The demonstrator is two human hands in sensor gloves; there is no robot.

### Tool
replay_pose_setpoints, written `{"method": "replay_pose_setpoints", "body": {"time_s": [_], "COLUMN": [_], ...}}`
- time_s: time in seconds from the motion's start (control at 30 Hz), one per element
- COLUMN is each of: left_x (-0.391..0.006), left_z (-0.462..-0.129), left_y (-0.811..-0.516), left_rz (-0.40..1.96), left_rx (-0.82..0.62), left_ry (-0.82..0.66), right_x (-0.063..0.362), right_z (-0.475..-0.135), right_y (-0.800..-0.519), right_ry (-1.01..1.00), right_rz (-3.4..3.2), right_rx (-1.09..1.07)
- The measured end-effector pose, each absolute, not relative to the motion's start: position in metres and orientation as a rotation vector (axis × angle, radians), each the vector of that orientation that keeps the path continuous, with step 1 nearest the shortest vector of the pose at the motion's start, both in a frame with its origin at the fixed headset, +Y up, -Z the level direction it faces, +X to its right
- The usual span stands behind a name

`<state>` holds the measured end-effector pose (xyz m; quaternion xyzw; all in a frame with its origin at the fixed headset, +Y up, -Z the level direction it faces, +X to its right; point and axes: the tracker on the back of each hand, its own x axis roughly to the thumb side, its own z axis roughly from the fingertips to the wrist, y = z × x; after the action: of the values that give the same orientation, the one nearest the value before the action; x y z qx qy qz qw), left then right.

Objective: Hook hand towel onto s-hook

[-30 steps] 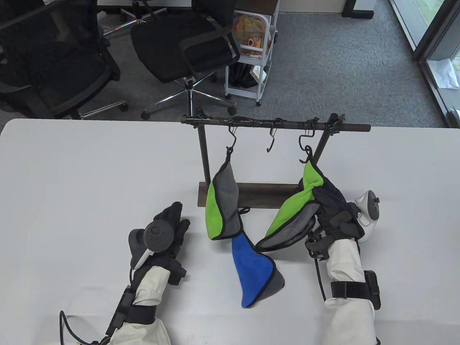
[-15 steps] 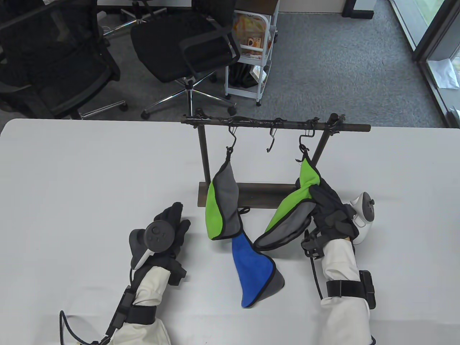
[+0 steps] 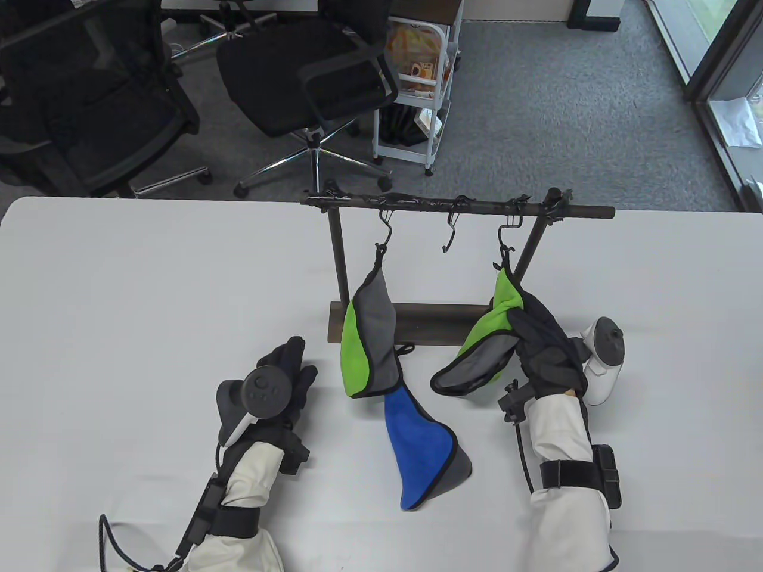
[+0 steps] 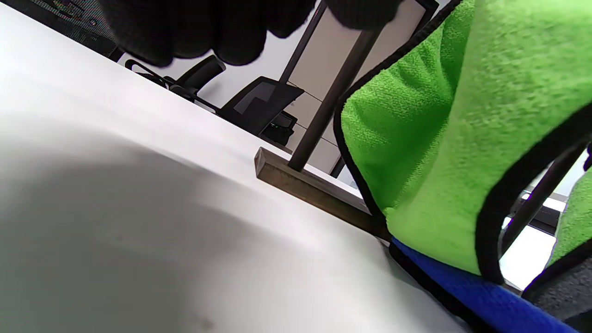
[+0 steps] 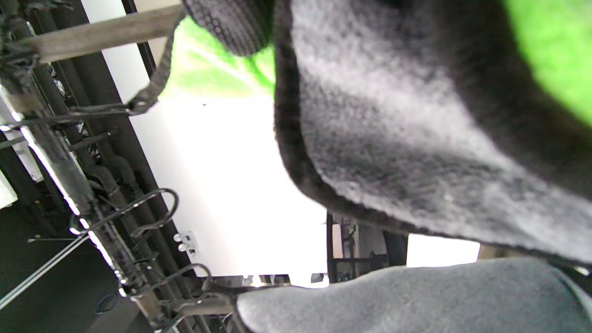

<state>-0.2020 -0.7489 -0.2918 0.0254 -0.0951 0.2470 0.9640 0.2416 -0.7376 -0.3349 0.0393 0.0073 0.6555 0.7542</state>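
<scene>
A dark rack bar [image 3: 417,204] carries three S-hooks. The left hook [image 3: 387,229] holds a green and grey towel [image 3: 366,333] by its loop. The middle hook [image 3: 450,233] is bare. My right hand [image 3: 517,316] grips a second green and grey towel [image 3: 477,351] and holds it off the table. Its loop [image 3: 503,257] appears to sit in the right hook [image 3: 505,238]. The right wrist view shows that towel's grey side [image 5: 393,138] and the taut loop [image 5: 157,78]. A blue and grey towel [image 3: 423,453] lies on the table. My left hand [image 3: 289,363] rests open on the table, holding nothing.
The rack's wooden base [image 3: 429,322] stands mid-table, with the hanging towel partly over it. In the left wrist view the base [image 4: 300,182], the green towel [image 4: 439,138] and the blue towel [image 4: 462,286] are close by. Office chairs [image 3: 310,77] and a white cart [image 3: 417,89] stand beyond the table.
My right hand has moved slightly left and toward the rack with the towel, bunching its lower part up higher. The left hand has barely moved.
</scene>
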Motion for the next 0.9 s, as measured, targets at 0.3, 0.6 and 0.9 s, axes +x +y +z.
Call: {"method": "replay_pose_setpoints", "body": {"time_s": [0.3,0.6,0.9], "left_x": [-0.201,-0.201,-0.201], "left_z": [-0.292,-0.292,-0.292], "left_y": [-0.75,-0.75,-0.751], "left_rz": [0.493,0.487,0.483], "left_rx": [0.043,0.036,0.035], "left_ry": [-0.193,-0.193,-0.193], "right_x": [0.25,0.257,0.265], "right_z": [-0.336,-0.333,-0.322], "right_y": [-0.745,-0.748,-0.716], "right_ry": [-0.026,-0.034,-0.088], "right_rz": [1.649,1.768,1.936], "right_rx": [-0.018,-0.085,-0.07]}}
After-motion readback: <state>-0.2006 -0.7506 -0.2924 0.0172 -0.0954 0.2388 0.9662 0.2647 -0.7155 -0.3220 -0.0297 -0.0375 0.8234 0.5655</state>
